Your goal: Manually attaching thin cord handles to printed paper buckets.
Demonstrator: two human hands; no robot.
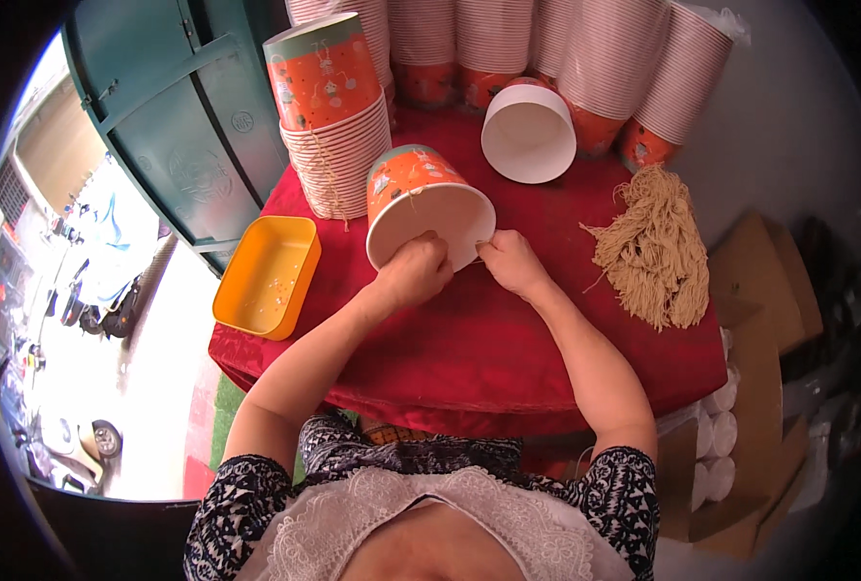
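Note:
An orange paper bucket (414,175) with a white inside lies tilted on its side, its mouth facing me. My left hand (417,271) is closed at the mouth, knuckles bent and fingertips inside; what they pinch is hidden. At the right of the rim, my right hand (513,263) pinches a thin string, of which only a short bit shows between the two hands. Another bit of string hangs at the upper rim. Left of this bucket rises a stack of nested paper buckets (329,145), with string hanging down its side.
A red cloth (430,358) covers the table. At left is a yellow plastic tub (268,276) with small scraps; at right, a heap of tan strings (655,250). One bucket (529,133) lies on its side behind. Wrapped bucket stacks (609,58) line the back. Cardboard (764,281) stands at right.

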